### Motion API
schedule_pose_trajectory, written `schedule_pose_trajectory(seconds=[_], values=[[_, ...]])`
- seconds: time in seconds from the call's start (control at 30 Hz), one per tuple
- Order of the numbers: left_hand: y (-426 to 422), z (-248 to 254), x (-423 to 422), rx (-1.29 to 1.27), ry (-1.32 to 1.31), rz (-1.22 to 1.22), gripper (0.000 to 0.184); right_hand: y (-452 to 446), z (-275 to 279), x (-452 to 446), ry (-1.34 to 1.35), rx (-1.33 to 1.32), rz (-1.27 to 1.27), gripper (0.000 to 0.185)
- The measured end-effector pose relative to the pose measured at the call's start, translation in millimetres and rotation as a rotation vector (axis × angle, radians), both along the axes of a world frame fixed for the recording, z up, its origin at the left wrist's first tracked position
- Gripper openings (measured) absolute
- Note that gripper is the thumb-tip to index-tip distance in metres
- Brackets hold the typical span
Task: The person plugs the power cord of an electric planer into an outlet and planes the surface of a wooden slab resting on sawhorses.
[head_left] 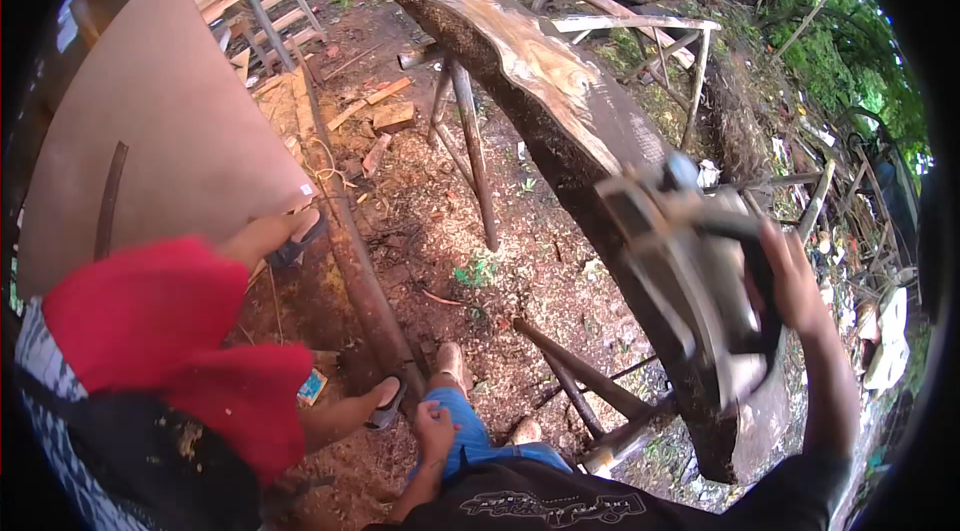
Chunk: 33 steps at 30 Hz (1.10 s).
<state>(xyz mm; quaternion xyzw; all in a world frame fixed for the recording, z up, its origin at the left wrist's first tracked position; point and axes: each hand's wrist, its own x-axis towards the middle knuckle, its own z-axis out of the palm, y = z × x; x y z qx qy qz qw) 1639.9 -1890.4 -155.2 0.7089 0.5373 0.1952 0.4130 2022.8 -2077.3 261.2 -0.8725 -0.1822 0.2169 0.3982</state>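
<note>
Blue shorts [474, 428] nearest; over them the left hand [436, 430] is held curled, contents not discernible. Rightward, a motion-blurred tool [688, 276] is gripped by the right hand [789, 279], the nearer one to the slab [565, 76]. The slab is overlapped by the tool, its long axis angled from near right to far left, trestle [468, 131] seen below the far half.
</note>
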Motion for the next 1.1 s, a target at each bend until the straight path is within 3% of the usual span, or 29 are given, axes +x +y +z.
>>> schedule_pose_trajectory(seconds=[0.03, 0.07, 0.1, 0.13, 0.2, 0.27, 0.37, 0.4, 0.43, 0.5, 0.67, 0.73, 1.03, 1.07, 1.1], values=[[5, -10, 10, -0.020, -0.015, -0.006, 0.016, -27, -2, -17, -0.002, -0.023, -0.169, 0.046], [8, -26, 22, -0.122, -0.115, 0.031, 0.015, -53, -8, -25, -0.009, -0.062, -0.194, 0.033], [8, -44, 28, -0.229, -0.209, 0.070, 0.013, -80, -17, -23, -0.019, -0.100, -0.124, 0.033], [12, -62, 34, -0.331, -0.301, 0.104, 0.012, -114, -36, -11, -0.054, -0.118, 0.044, 0.046], [35, -95, 44, -0.422, -0.211, -0.060, 0.010, -132, -49, 3, -0.162, -0.106, 0.243, 0.086], [48, -116, 55, -0.503, -0.165, -0.167, 0.010, -70, -29, 13, -0.294, -0.046, 0.338, 0.082], [65, -118, 75, -0.569, -0.150, -0.160, 0.015, 40, -24, 46, -0.768, -0.164, 0.450, 0.041], [70, -118, 78, -0.587, -0.141, -0.133, 0.017, 92, -10, 54, -0.393, -0.131, 0.251, 0.029], [76, -117, 80, -0.603, -0.134, -0.105, 0.019, 145, 4, 61, -0.075, -0.081, -0.014, 0.051], [87, -118, 83, -0.638, -0.134, -0.045, 0.023, 213, 5, 99, -0.086, -0.003, 0.124, 0.054], [110, -111, 77, -0.668, -0.132, 0.057, 0.033, 350, -3, 175, -0.083, 0.077, 0.103, 0.057], [114, -111, 72, -0.668, -0.130, 0.090, 0.038, 380, -4, 200, -0.078, 0.082, 0.118, 0.057], [92, -86, 45, -0.531, -0.126, 0.143, 0.026, 493, -15, 270, -0.073, 0.275, 0.183, 0.055], [84, -82, 39, -0.522, -0.115, 0.151, 0.025, 486, -16, 270, -0.032, 0.296, 0.231, 0.047], [79, -65, 36, -0.514, -0.102, 0.159, 0.024, 483, -14, 263, -0.056, 0.287, 0.198, 0.055]])
